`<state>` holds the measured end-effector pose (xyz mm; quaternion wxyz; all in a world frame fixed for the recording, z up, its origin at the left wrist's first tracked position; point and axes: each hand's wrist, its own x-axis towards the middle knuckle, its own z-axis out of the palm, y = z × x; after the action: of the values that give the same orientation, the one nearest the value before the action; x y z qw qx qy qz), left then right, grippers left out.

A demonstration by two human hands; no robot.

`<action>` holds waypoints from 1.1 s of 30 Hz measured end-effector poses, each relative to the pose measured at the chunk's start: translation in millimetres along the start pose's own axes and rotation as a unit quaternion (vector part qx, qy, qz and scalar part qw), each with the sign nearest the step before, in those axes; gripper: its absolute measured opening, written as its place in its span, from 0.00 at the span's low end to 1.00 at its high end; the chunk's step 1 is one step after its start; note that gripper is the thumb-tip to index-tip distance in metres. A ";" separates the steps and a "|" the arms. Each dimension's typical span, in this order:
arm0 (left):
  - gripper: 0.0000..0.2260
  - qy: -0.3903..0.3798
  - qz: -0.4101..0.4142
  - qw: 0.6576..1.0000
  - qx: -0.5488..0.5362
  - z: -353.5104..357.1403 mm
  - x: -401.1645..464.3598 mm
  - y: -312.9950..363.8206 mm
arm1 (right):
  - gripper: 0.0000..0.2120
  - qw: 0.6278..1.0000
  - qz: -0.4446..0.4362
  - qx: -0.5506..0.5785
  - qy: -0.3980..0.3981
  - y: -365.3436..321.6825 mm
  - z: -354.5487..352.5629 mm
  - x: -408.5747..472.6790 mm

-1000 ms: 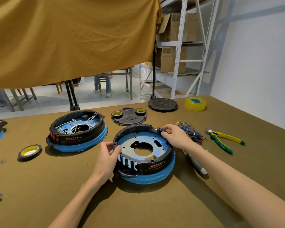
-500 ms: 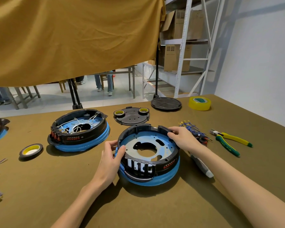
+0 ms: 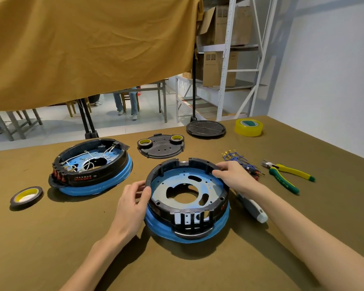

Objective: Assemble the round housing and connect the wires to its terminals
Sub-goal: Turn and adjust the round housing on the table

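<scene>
A round housing [image 3: 187, 198], a black ring on a blue base with a pale blue metal plate inside, lies on the table in front of me. Its slotted terminal block faces me at the near side. My left hand [image 3: 132, 203] grips the ring's left edge. My right hand [image 3: 233, 177] grips the far right rim. A bundle of blue wires [image 3: 237, 159] with metal terminals lies just right of the housing, partly hidden by my right hand. No wires are inside this housing.
A second housing [image 3: 90, 169] with white wires inside sits at the left. A black cover plate [image 3: 162, 148] carrying two tape rolls lies behind. Green and yellow pliers [image 3: 288, 177], a white and grey tool [image 3: 252, 208], a tape roll [image 3: 26, 196], yellow tape [image 3: 248, 127] and a black disc [image 3: 205, 128] surround them.
Both hands have turned the housing on the table. Its terminal block swung from the near left round to the near side, facing me.
</scene>
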<state>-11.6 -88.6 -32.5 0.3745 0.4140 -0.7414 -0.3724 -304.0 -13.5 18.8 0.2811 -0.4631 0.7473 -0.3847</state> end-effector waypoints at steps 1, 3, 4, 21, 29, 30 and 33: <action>0.21 0.003 0.002 1.000 0.006 -1.3 -2.6 0.2 | 0.08 1.000 -0.010 0.009 -0.001 -0.9 1.0 2.3; 0.22 0.006 0.003 1.000 0.004 -1.9 -8.1 -0.9 | 0.09 0.999 -0.028 0.020 -0.004 -5.0 4.4 7.5; 0.23 0.008 0.004 1.000 -0.001 -1.8 -9.7 -1.9 | 0.09 0.999 -0.032 0.021 -0.005 -7.6 6.5 9.8; 0.19 0.030 -0.011 0.999 0.006 -5.6 0.7 6.1 | 0.04 0.998 -0.042 0.042 0.027 1.2 11.3 23.6; 0.21 -0.105 0.051 0.981 0.153 15.1 71.5 53.7 | 0.08 0.997 -0.062 0.012 -0.044 -7.1 5.6 38.0; 0.21 -0.115 0.050 0.978 0.170 17.4 75.3 55.7 | 0.08 0.997 -0.058 0.003 -0.047 -8.6 5.2 37.8; 0.24 -0.104 0.038 0.973 0.200 19.3 76.7 53.1 | 0.18 0.998 -0.053 -0.018 -0.010 -7.2 7.5 33.9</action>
<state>-75.0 -132.1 23.7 0.2183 0.4114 -0.8509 -0.2430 -308.8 -48.6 18.5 0.2590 -0.5111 0.7258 -0.3806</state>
